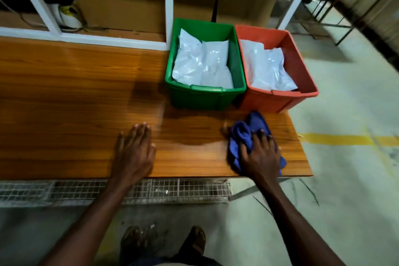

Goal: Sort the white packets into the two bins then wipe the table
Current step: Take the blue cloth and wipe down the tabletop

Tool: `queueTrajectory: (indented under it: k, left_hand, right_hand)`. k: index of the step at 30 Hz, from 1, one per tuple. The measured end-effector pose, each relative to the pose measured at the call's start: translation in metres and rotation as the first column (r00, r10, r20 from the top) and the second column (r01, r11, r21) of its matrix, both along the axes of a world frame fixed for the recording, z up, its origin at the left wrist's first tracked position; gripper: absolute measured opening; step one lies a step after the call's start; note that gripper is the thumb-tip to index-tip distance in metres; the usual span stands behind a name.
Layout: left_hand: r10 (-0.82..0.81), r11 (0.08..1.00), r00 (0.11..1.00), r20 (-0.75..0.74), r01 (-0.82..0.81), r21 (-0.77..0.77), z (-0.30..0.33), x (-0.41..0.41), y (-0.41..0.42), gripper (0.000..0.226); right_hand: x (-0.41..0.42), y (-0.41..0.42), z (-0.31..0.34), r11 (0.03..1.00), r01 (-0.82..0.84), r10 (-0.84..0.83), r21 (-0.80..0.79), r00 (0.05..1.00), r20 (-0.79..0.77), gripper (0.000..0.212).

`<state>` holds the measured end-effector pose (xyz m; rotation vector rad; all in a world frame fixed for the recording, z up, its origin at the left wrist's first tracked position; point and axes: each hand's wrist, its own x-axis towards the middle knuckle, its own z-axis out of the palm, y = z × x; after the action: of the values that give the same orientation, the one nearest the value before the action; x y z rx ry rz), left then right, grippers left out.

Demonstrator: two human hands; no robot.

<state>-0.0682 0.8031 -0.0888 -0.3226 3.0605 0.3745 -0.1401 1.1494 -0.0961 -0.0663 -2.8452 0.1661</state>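
Beside the green bin (206, 95), packets (203, 62) lay sorted, while the right hand (260, 155) pressed a cloth (244, 136) flat-fingered on the desk (75, 93), its wiping unfinished, and the left hand (133, 151) rested open.

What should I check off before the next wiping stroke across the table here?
1. Packets sorted: white packets lie in the green bin and the orange bin; none on the table: ok.
2. Cloth in hand: right hand presses the blue cloth on the table: ok.
3. Left hand flat on the wood, clear of the cloth: ok.
4. Bins clear of the cloth: close, apart: ok.
5. Table already clean to the left: cannot tell.
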Motion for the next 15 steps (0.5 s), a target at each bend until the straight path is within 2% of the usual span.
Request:
queueTrajectory:
  k: [3, 5, 7, 11, 15]
  left_hand:
    - [0.001, 1.0, 0.999, -0.035, -0.001, 0.002, -0.003, 0.0, 0.001, 0.071]
    - [0.004, 1.0, 0.999, -0.048, -0.003, 0.006, -0.005, -0.001, 0.003, 0.071]
    - [0.01, 1.0, 0.999, -0.042, -0.009, 0.008, -0.005, -0.001, 0.003, 0.072]
    - [0.019, 1.0, 0.999, -0.042, -0.019, -0.001, -0.004, -0.002, 0.005, 0.071]
    - [0.024, 1.0, 1.0, -0.019, -0.024, -0.014, 0.0, -0.001, 0.003, 0.07]
  right_hand:
    - [-0.017, 0.073, 0.01, 0.977, 0.204, -0.201, -0.07, 0.979, 0.046, 0.071]
    - [-0.017, 0.076, 0.012, 0.959, 0.271, -0.265, -0.087, 0.962, 0.071, 0.073]
    - [-0.012, 0.052, 0.009, 0.962, 0.259, -0.254, -0.084, 0.965, 0.066, 0.07]
    - [0.017, -0.017, 0.0, 0.999, -0.006, 0.008, -0.042, 0.999, 0.04, 0.064]
    - [0.048, -0.087, -0.002, 0.961, -0.265, 0.269, -0.072, 0.962, 0.045, 0.067]
